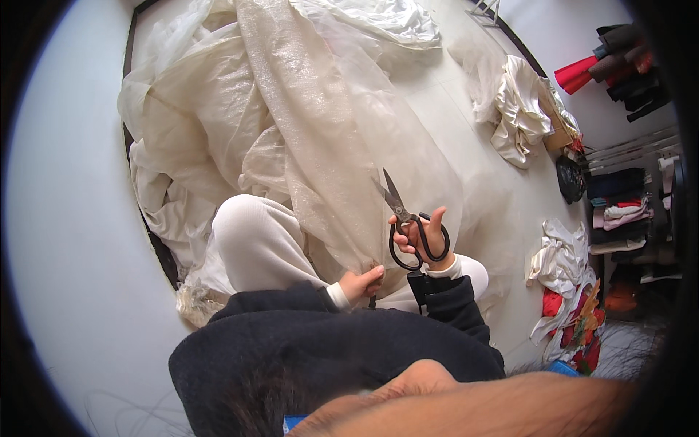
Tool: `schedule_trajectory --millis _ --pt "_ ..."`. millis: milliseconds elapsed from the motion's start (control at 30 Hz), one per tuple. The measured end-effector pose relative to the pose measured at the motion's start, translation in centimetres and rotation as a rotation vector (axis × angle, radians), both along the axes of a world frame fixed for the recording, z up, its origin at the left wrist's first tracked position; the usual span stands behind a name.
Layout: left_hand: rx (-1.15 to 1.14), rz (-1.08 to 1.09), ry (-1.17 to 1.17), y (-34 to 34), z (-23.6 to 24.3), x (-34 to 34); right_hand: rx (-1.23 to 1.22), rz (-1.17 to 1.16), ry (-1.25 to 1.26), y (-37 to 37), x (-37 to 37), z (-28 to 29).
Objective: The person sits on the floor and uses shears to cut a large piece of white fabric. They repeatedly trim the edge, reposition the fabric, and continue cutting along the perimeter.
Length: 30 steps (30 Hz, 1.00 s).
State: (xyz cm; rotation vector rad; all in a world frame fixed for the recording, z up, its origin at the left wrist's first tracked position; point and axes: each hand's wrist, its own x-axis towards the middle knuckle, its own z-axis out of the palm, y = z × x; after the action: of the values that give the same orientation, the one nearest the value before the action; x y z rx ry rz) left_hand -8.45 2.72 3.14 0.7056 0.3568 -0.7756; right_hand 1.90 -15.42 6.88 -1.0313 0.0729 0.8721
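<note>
My left hand (358,284) is closed, with the thumb pressed down on the near end of a shimmering cream fabric (306,109). A small dark thing shows beside that thumb, too little to make out. To its right, my right hand (428,239) holds a pair of black-handled scissors (400,211), its fingers at the loops and the thumb raised apart. The blades point up and away, slightly parted, above the sheer fabric. From my lap the shimmering length runs forward over a large heap of cream tulle (196,109).
My bent knee (255,233) in white trousers rises at the left. White satin (520,109) lies at the far right beside a black bag (570,180). Coloured scraps (582,328) and white cloth lie nearer. Shelves of folded clothes (619,211) line the right wall.
</note>
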Motion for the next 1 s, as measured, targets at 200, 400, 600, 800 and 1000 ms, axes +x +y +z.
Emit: schedule_trajectory --millis 200,400,600,800,1000 --pt "-0.031 0.059 -0.022 0.0 -0.3 -0.3 -0.022 0.079 -0.020 -1.2 -0.8 1.3" --pt "-0.060 0.056 -0.035 -0.4 -0.4 -0.4 -0.081 0.057 0.026 -1.5 -2.0 1.8" --pt "-0.048 0.053 -0.147 -0.3 -0.3 -0.4 -0.008 0.055 -0.008 -0.4 -0.4 0.8" --pt "-0.037 0.035 -0.127 -0.3 0.4 -0.4 -0.024 0.037 -0.059 0.8 1.2 0.7" --pt "-0.052 -0.055 -0.174 -0.4 0.0 -1.1 0.123 -0.051 -0.003 1.2 4.7 0.2"
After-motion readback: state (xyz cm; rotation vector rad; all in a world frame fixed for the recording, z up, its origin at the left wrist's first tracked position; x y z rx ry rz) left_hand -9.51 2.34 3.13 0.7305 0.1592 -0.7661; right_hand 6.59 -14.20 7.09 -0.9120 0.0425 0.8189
